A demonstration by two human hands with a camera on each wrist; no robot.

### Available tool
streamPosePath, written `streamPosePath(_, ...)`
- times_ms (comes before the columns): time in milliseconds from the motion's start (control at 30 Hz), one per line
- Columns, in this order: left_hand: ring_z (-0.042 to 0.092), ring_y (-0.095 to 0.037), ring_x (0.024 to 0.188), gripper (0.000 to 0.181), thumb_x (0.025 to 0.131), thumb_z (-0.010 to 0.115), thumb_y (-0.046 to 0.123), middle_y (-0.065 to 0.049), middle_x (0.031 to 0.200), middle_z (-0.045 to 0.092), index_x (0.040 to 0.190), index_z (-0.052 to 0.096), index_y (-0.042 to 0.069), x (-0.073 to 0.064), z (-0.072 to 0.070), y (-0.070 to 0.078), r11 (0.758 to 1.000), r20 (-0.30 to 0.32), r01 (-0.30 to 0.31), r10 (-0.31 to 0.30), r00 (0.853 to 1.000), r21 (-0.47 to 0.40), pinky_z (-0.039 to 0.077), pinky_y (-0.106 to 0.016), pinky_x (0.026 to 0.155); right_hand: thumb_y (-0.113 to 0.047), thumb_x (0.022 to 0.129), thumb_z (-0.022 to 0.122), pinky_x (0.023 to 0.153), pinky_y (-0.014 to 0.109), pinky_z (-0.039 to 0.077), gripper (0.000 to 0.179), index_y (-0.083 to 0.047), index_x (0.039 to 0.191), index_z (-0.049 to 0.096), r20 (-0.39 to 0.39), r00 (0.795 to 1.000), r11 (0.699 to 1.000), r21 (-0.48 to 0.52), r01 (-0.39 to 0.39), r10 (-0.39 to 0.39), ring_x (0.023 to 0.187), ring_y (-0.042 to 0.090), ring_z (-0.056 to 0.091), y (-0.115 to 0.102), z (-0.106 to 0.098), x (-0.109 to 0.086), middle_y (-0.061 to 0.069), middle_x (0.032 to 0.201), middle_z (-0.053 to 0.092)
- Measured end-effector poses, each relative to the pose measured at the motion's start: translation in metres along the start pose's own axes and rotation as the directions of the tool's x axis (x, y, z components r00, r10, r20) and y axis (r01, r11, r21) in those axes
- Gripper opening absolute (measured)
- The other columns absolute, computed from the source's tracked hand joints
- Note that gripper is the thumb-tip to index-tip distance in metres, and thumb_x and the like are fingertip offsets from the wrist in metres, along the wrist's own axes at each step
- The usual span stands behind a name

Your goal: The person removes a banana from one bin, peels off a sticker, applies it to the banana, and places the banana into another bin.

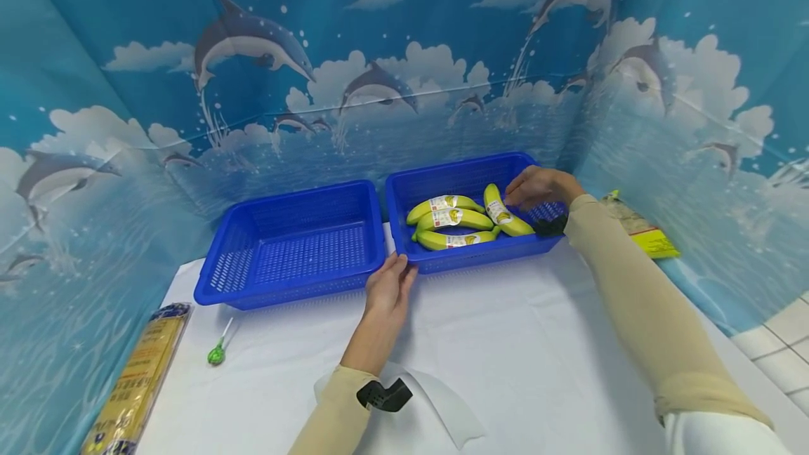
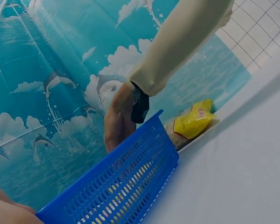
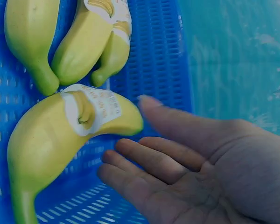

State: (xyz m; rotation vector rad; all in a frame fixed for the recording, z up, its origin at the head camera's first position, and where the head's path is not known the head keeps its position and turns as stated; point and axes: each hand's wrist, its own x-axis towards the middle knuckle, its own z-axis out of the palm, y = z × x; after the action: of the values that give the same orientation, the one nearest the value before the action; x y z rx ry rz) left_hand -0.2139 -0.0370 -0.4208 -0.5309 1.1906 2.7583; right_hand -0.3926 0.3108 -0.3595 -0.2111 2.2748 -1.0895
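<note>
Inside the right blue basket (image 1: 470, 260), three yellow-green bananas (image 1: 455, 218) with white labels lie side by side. Another labelled banana (image 1: 503, 213) lies slanted to their right. My right hand (image 1: 537, 187) is over the basket's right part. In the right wrist view, its relaxed fingers (image 3: 144, 161) and thumb are apart around nothing, with the thumb tip close to the end of the slanted banana (image 3: 51, 135). My left hand (image 1: 388, 290) grips the basket's near left corner at the rim. Only part of that hand (image 2: 7, 207) shows in the left wrist view.
A second blue basket (image 1: 287, 292) stands to the left with nothing inside. A green lollipop (image 1: 217, 354) and a long yellow packet (image 1: 142, 378) lie at the table's left. Beyond the right basket is a bag with a yellow end (image 1: 654, 243). White strips (image 1: 442, 406) lie near my left wrist.
</note>
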Motion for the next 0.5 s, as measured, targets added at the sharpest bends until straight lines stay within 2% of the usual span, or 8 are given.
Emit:
streamPosePath(167,0.039,-0.035,0.155,0.054,0.111,0.05,-0.004,-0.028,0.165,0.037,0.162,0.033,-0.012,-0.001,-0.004,0.007,1.0,0.052,0.023,-0.023,0.998,0.008,0.045,-0.034,0.121,-0.025,0.115,0.055,0.124,0.063,0.037,0.067,0.011,0.165,0.027,-0.09,0.99,0.994,0.021,0.108,-0.106,0.155,0.052,0.032,-0.013,0.002,-0.008,0.034,0.17,0.027)
streamPosePath(300,0.031,-0.037,0.159,0.059,0.111,0.049,-0.005,-0.029,0.169,0.03,0.164,0.026,-0.014,-0.014,-0.01,0.014,0.995,0.121,0.065,-0.074,0.99,0.07,0.038,-0.037,0.126,-0.039,0.115,0.053,0.125,0.063,0.035,0.074,0.004,0.168,0.026,-0.196,0.959,0.978,-0.004,0.208,-0.205,0.156,0.05,0.032,-0.024,0.011,-0.023,0.03,0.171,0.03)
streamPosePath(367,0.027,-0.04,0.16,0.061,0.11,0.05,-0.006,-0.029,0.171,0.025,0.164,0.022,-0.015,-0.024,-0.013,0.018,0.99,0.167,0.085,-0.104,0.98,0.113,0.035,-0.04,0.128,-0.041,0.115,0.054,0.125,0.063,0.036,0.074,0.002,0.169,0.026,-0.253,0.929,0.961,-0.028,0.274,-0.272,0.155,0.048,0.035,-0.029,0.02,-0.032,0.029,0.171,0.032)
streamPosePath(433,0.023,-0.043,0.161,0.062,0.11,0.051,-0.006,-0.029,0.172,0.022,0.163,0.02,-0.016,-0.035,-0.017,0.024,0.98,0.218,0.1,-0.136,0.966,0.17,0.032,-0.043,0.13,-0.039,0.114,0.057,0.125,0.062,0.037,0.073,-0.001,0.169,0.028,-0.307,0.89,0.939,-0.051,0.339,-0.338,0.155,0.045,0.037,-0.032,0.032,-0.041,0.026,0.171,0.035)
streamPosePath(500,0.021,-0.045,0.162,0.061,0.11,0.051,-0.003,-0.03,0.173,0.021,0.162,0.022,-0.017,-0.046,-0.019,0.03,0.962,0.289,0.077,-0.154,0.945,0.262,0.032,-0.044,0.13,-0.034,0.113,0.06,0.125,0.06,0.037,0.07,-0.002,0.168,0.031,-0.356,0.835,0.905,-0.089,0.416,-0.419,0.157,0.042,0.037,-0.035,0.047,-0.048,0.023,0.171,0.037)
